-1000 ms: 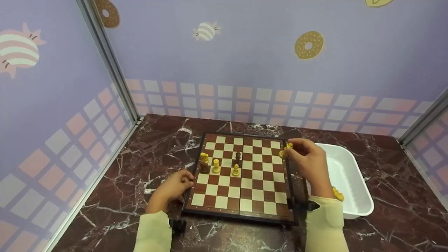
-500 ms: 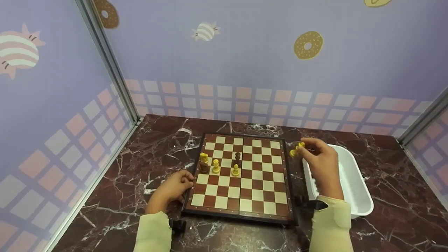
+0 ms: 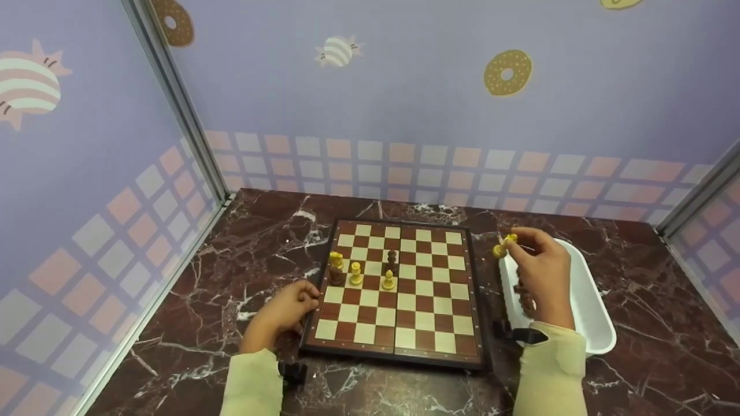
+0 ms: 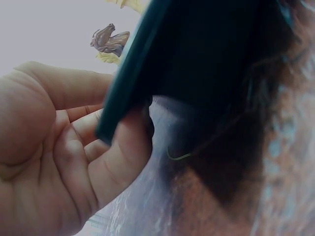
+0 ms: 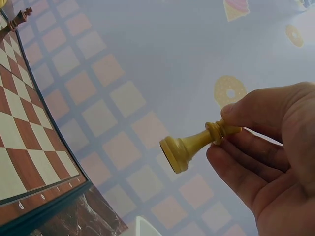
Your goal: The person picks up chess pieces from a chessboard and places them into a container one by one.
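Chessboard (image 3: 433, 303), black-rimmed and flat, rests on the dark marbled counter (image 3: 266, 225). Five pieces stand on its left half: a yellow piece (image 3: 336, 258) beside the chessboard's left edge, a brown knight (image 3: 336, 276) just in front of that, a yellow rook-like piece (image 3: 356, 274) slightly further in, and, close to the chessboard's middle fold, a tall brown piece (image 3: 392, 260) with a yellow bishop-like piece (image 3: 388, 280) in front of it. Right of the chessboard sits a white tub (image 3: 598, 306) holding some brown pieces (image 3: 525, 301); the right hand and wrist lie across the view into it and hide much of its inside. Behind the chessboard, past a strip of counter, rises a lilac wall (image 3: 416, 92) printed with doughnuts and sweets.

At the chessboard's left edge, the left grip (image 3: 286, 306) is clamped on the rim, with digits above and below it. Beyond the chessboard's right edge, the right grip (image 3: 543, 268) is closed on a yellow chess piece (image 5: 189, 146), pinched between thumb and fingers near its top. That piece is raised above the counter, well tilted, its wide base pointing towards the chessboard and its head mostly hidden by the digits.
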`<state>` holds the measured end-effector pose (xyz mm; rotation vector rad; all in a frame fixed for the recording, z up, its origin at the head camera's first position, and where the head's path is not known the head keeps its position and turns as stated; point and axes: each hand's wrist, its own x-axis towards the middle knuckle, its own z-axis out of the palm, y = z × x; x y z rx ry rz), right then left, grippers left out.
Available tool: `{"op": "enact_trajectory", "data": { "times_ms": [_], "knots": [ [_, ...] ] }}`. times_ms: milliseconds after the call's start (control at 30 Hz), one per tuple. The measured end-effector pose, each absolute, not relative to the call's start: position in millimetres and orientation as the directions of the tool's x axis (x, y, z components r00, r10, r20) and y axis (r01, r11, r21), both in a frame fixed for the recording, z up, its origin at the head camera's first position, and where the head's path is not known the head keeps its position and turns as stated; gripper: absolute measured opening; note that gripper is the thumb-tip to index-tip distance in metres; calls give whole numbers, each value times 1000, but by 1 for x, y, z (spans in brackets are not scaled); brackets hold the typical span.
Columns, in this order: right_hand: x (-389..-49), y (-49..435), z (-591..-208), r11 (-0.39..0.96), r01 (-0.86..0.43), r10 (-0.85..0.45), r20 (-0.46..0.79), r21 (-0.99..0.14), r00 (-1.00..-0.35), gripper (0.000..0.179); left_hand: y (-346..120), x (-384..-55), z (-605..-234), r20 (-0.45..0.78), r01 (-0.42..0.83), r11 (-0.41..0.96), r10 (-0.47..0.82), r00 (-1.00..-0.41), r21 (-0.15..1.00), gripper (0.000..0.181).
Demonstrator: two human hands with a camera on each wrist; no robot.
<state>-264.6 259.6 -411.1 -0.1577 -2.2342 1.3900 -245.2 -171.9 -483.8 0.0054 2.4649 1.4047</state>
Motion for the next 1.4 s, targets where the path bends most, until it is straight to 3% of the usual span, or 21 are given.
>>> {"op": "enact_trajectory", "data": {
  "times_ms": [833, 1400],
  "knots": [
    [-273, 273, -429, 491, 123, 531, 185, -862, -827, 25, -172, -245, -484, -255, -147, 503, 152, -955, 852, 12],
    [-273, 269, -431, 514, 65, 499, 237, -855, -834, 20, -171, -246, -485, -283, -186, 497, 129, -950, 848, 11]
  ]
}}
